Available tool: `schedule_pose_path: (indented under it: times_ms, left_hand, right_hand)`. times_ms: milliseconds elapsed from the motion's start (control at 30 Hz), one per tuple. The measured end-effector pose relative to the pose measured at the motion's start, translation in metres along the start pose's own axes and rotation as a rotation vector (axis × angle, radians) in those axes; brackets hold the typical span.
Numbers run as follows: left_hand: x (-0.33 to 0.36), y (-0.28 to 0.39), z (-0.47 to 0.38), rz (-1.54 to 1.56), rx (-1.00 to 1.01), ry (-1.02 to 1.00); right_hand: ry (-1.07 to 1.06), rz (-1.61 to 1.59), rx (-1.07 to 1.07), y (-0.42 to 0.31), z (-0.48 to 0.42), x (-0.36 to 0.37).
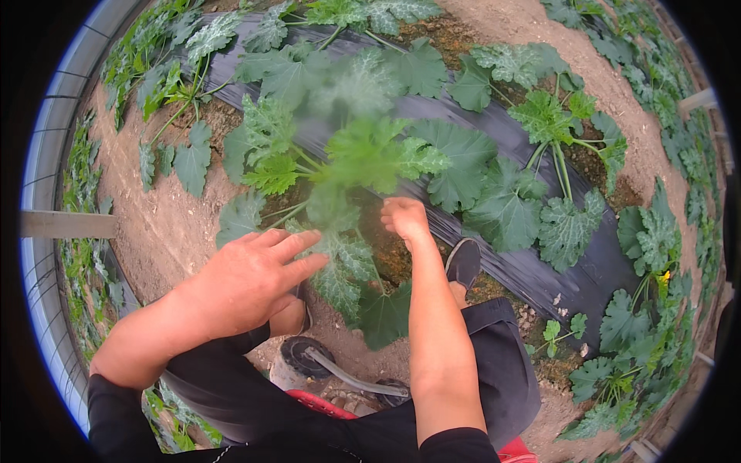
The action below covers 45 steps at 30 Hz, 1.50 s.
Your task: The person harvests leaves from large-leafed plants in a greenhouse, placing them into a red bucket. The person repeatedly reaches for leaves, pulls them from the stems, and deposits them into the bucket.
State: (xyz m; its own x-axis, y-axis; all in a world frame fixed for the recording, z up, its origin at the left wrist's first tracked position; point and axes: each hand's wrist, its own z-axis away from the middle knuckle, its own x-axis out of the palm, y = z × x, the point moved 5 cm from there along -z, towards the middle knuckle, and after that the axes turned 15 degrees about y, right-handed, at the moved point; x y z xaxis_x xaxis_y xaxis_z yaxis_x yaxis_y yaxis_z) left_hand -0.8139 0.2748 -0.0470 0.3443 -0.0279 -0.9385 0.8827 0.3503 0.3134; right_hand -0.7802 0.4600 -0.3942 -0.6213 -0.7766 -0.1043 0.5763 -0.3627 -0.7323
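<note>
A squash plant (347, 168) with lobed, silver-mottled leaves stands in front of me, its raised top leaves blurred. My left hand (266, 272) hovers palm down at the plant's near left side. Its fingers are apart, with the tips at a mottled leaf (344, 263), and I cannot tell if they touch it. My right hand (405, 219) reaches low beside the plant's base, over bare soil (396, 249) in an opening of the black plastic mulch (440, 217). Its fingers are curled, and whether they pinch anything is hidden.
More squash plants (547, 127) grow along the mulched row and in neighbouring rows. Under me are a red seat (321, 404) and a wheel (307, 356) with a metal bar (347, 373). My shoe (463, 263) rests by the mulch edge. A post (69, 224) stands left.
</note>
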Motion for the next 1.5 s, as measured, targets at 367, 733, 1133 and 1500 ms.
schedule_pose_path:
  times_ms: [367, 733, 1133, 1500]
  left_hand:
    - [0.027, 0.010, -0.042, 0.115, -0.195, -0.198]
    - [0.012, -0.002, -0.013, 0.271, -0.208, -0.025]
    - [0.004, -0.028, 0.019, 0.278, -0.264, 0.031]
    - [0.003, -0.025, 0.016, 0.381, -0.193, 0.063]
  right_hand:
    - [0.077, 0.145, -0.158, 0.068, -0.057, 0.073]
    - [-0.090, -0.208, 0.136, 0.094, -0.099, 0.143]
    - [-0.082, -0.489, 0.215, 0.125, -0.127, 0.162]
    - [-0.066, -0.319, 0.219, 0.123, -0.139, 0.151]
